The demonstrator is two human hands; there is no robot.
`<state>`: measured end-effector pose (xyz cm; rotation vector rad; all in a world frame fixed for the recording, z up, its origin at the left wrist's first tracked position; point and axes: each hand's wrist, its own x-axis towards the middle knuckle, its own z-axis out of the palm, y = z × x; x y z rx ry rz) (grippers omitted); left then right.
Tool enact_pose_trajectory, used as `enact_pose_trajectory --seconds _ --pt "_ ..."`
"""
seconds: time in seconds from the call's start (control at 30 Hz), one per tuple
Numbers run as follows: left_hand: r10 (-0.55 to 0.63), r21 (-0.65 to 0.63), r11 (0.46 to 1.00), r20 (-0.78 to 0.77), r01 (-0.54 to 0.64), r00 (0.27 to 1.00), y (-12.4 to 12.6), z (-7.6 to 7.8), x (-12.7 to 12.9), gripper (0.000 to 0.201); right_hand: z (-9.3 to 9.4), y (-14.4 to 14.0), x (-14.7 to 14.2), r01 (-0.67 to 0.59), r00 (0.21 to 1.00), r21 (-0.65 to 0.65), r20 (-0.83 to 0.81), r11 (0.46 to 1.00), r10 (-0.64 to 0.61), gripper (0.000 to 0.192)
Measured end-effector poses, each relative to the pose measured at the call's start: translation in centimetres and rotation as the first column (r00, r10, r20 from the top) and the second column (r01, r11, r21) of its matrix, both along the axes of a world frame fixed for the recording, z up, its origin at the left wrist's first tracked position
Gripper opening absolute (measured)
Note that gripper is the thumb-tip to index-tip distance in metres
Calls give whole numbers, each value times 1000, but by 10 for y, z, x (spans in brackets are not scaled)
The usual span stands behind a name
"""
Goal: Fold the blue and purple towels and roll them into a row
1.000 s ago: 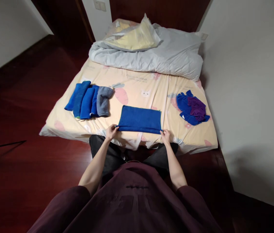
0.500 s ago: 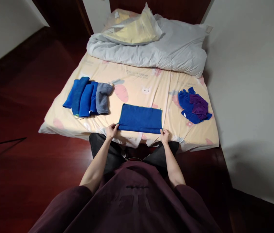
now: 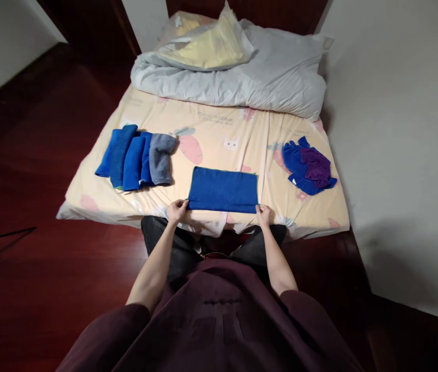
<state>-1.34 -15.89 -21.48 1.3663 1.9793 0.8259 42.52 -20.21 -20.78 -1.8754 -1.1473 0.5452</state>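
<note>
A blue towel with a thin green edge lies flat as a rectangle near the front edge of the bed. My left hand pinches its near left corner, and my right hand pinches the near right corner. The near edge runs straight between both hands. To the left sits a row of rolled or folded towels, several blue and one grey. On the right is a crumpled heap of blue cloths with a purple cloth on top.
The bed has a cream sheet with carrot and rabbit prints. A pale quilt and a yellow pillow in a clear cover lie at its far end. A wall stands close on the right. A dark stand leg is on the floor at left.
My hands keep their pinch on the towel's near corners, and the towel stays almost in place. The whole view has shifted slightly.
</note>
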Motion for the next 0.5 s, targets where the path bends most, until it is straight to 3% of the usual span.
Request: enact_pose_trajectory --seconds 0.3,0.4,0.5 --pt "-57 -63 997 -21 55 998 4 26 5 26 22 8 -10 25 998 -38 64 999 -23 14" --pt "-102 120 986 -85 112 991 -1 38 8 26 38 8 -19 -11 988 25 155 1000 7 20" --pt "-263 289 907 -182 307 948 -10 44 16 26 54 1 -27 -230 927 83 322 970 192 30"
